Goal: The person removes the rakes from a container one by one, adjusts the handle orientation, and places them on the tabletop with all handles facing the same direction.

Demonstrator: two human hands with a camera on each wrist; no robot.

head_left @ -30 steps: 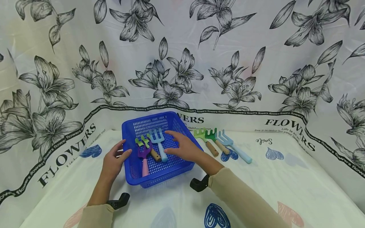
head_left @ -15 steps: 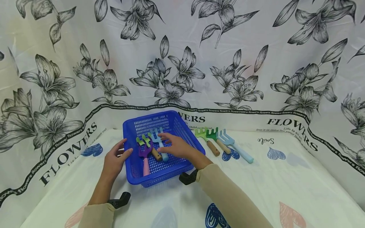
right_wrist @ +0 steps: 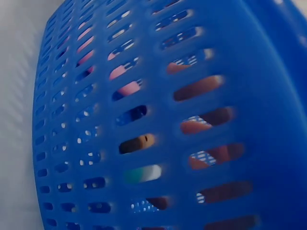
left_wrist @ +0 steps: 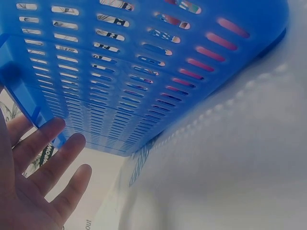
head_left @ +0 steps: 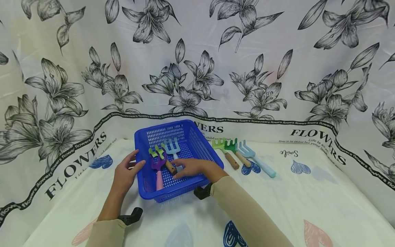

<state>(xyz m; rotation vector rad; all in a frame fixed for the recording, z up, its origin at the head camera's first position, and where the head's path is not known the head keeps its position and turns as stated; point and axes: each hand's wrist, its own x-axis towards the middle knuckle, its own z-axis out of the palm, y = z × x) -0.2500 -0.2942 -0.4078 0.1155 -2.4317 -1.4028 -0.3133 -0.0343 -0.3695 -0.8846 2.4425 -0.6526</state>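
Observation:
A blue plastic basket [head_left: 145,187] holds several small hand rakes. Inside lie a purple fork with a pink handle [head_left: 159,178], a light green rake with a wooden handle [head_left: 159,151] and a light blue rake [head_left: 172,146]. My left hand [head_left: 124,173] is at the basket's left rim, thumb at the top; in the left wrist view its fingers [left_wrist: 72,148] are spread and fairly straight outside the wall. My right hand [head_left: 192,167] reaches inside, thumb and fingers apart over the light blue rake's handle, partly covering it. Basket slots mostly hide it in the right wrist view.
Right of the basket a light green rake [head_left: 229,158], a dark green rake [head_left: 239,154] and another light blue rake [head_left: 257,161] lie on the white cloth [head_left: 296,202]. A floral curtain [head_left: 216,99] stands behind.
My right hand has moved left and lower inside the basket, from beside the light blue rake to over its handle. The left hand has stayed at the rim.

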